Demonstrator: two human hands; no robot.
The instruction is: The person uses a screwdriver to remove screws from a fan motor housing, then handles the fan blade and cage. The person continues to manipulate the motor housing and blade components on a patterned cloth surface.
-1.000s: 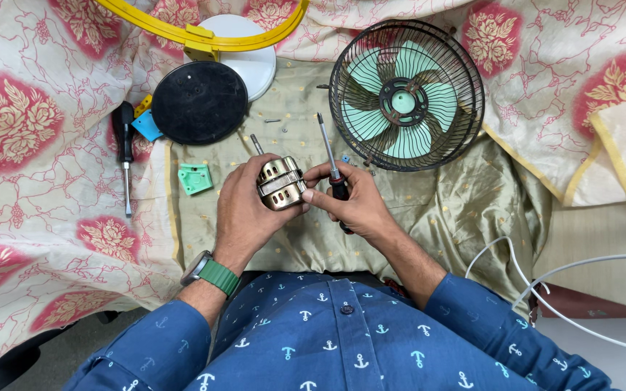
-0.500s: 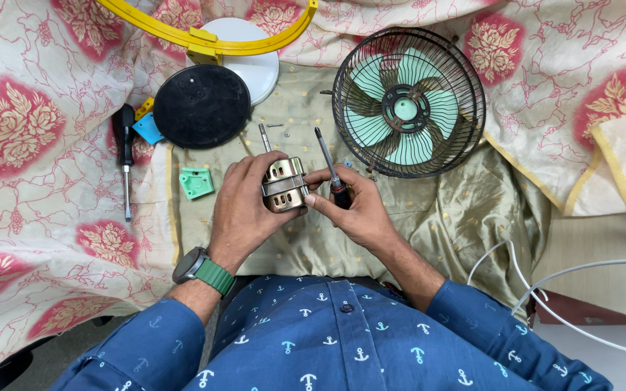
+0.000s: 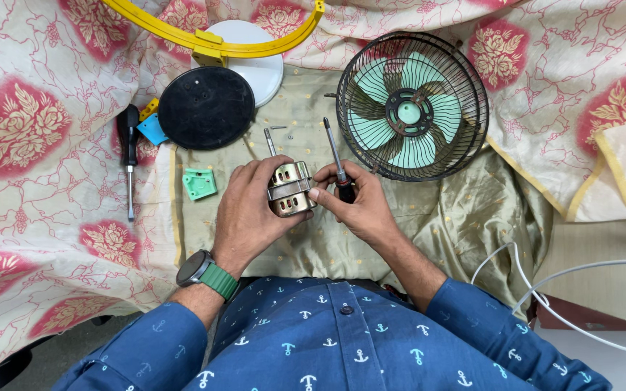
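My left hand [image 3: 249, 210] grips a small metal fan motor [image 3: 290, 188], its shaft pointing away from me. My right hand [image 3: 353, 205] holds a screwdriver [image 3: 335, 161] with a red-and-black handle, the blade pointing away, and its fingertips touch the motor's right side. Both hands hover over a gold cloth [image 3: 371, 232]. A green watch sits on my left wrist.
A caged fan head with green blades [image 3: 412, 106] lies at the right. A black round disc [image 3: 206, 107], white base and yellow curved bracket [image 3: 211, 40] lie ahead. A second screwdriver [image 3: 130, 163], a green plastic piece [image 3: 200, 183] and small screws [image 3: 281, 129] lie left. White cable [image 3: 545, 289] runs lower right.
Both hands with the motor and screwdriver have shifted slightly; my right fingers have closed in on the motor's side.
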